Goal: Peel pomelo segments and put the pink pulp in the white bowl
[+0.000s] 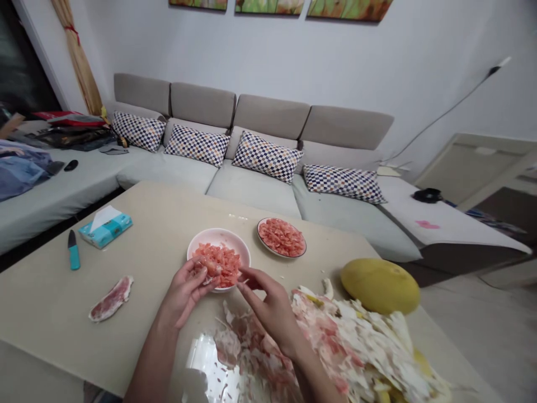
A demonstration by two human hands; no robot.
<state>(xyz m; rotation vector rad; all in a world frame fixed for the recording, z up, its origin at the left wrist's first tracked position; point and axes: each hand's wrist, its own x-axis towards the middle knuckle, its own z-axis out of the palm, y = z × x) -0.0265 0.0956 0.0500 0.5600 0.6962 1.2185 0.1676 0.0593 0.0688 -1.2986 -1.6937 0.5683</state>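
Note:
My left hand (187, 291) is closed around a piece of pink pomelo flesh (213, 271), held over the near side of a white bowl (230, 237). Loose pink pomelo pulp (226, 258) fills much of that bowl. To its right, my right hand (271, 307) pinches with thumb and forefinger at the bowl's near right rim. A small pale scrap, seemingly membrane, shows at those fingertips. Beneath and beside my right forearm spreads a large heap of pomelo peel and membrane (356, 341), partly hidden by the arm.
A dark-rimmed plate (302, 251) of pulp stands behind the bowl. A whole yellow pomelo (380, 285) lies at the right. On the left are a pomelo segment (111, 299), a teal-handled knife (74, 254) and a tissue pack (107, 228). Seeds (222, 380) dot the near edge. A sofa (255, 182) stands beyond the table.

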